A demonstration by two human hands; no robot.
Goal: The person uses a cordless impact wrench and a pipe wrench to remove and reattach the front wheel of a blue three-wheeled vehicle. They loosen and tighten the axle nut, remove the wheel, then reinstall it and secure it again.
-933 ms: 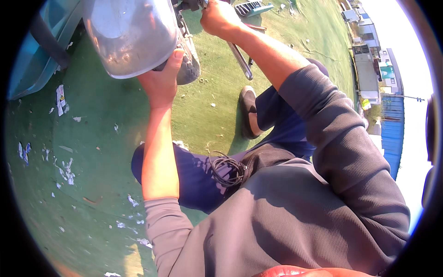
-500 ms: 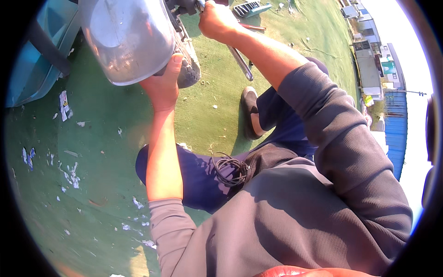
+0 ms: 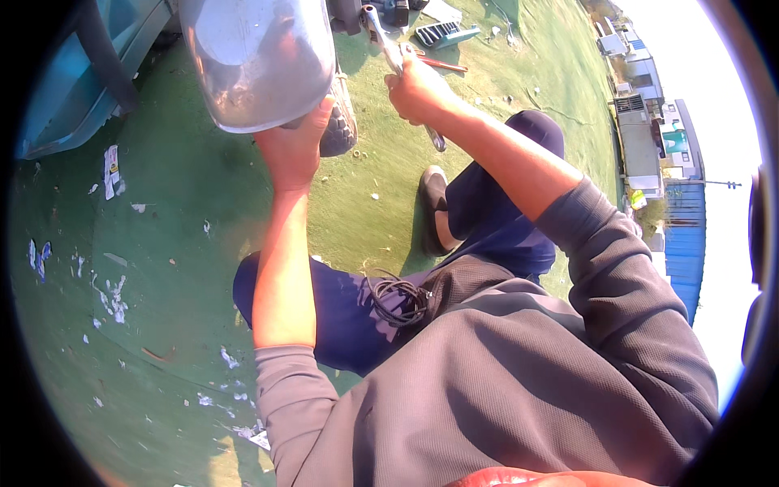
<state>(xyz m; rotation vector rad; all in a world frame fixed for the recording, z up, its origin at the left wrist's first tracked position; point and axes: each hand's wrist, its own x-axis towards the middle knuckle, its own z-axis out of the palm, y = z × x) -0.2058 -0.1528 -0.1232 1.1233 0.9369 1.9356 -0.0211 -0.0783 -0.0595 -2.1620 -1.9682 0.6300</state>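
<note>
My left hand grips the lower rim of a shiny metal mudguard, thumb up along its right side and fingers hidden behind it. A black tyre shows just right of that hand, partly behind the mudguard. In my right hand is a long silver wrench, held around its handle. Its head points up and away, next to a dark part by the mudguard; whether they touch I cannot tell. The handle's other end sticks out below my fist.
Teal bodywork with a dark bar stands at the left. Beyond my right hand lie a red-handled tool and a teal and black slotted piece. Paper scraps litter the green ground. My shoe rests below the wrench.
My right hand has come down and right, and now holds the wrench farther down its handle, leaving the head in sight. The left hand keeps its grip; the mudguard appears slightly higher and farther right.
</note>
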